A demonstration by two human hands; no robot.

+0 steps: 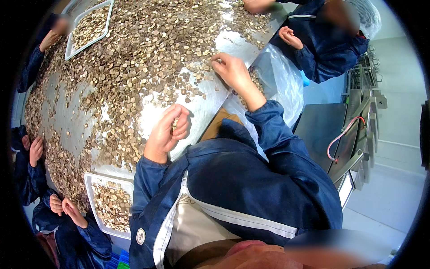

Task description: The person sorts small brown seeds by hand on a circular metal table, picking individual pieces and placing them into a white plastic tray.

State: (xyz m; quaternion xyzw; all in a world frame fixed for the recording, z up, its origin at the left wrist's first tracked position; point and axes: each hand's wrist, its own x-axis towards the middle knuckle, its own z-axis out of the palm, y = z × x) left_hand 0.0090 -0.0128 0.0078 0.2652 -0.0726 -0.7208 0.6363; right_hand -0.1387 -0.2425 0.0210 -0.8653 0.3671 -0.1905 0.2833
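My left hand (pixel 166 132) is curled palm-inward above the metal table (pixel 198 116), with pale dried slices (pixel 175 123) showing inside its fingers. My right hand (pixel 234 71) is further forward and to the right, over the table's edge area. Its thumb and fingertips come together beside scattered slices; whether anything is between them is too small to tell. A broad layer of small round dried slices (pixel 147 50), brown and cream, covers much of the metal surface before me. Below my right forearm, a clear plastic bag (pixel 285 87) hangs at the table's edge, with slices visible at its mouth.
A white plastic tray (pixel 88 188) of paler slices stands by my left elbow; another tray (pixel 108 25) sits at the far left. Co-workers in dark blue jackets work around the table, one (pixel 315 43) close on the right. Metal equipment (pixel 352 134) stands behind to the right.
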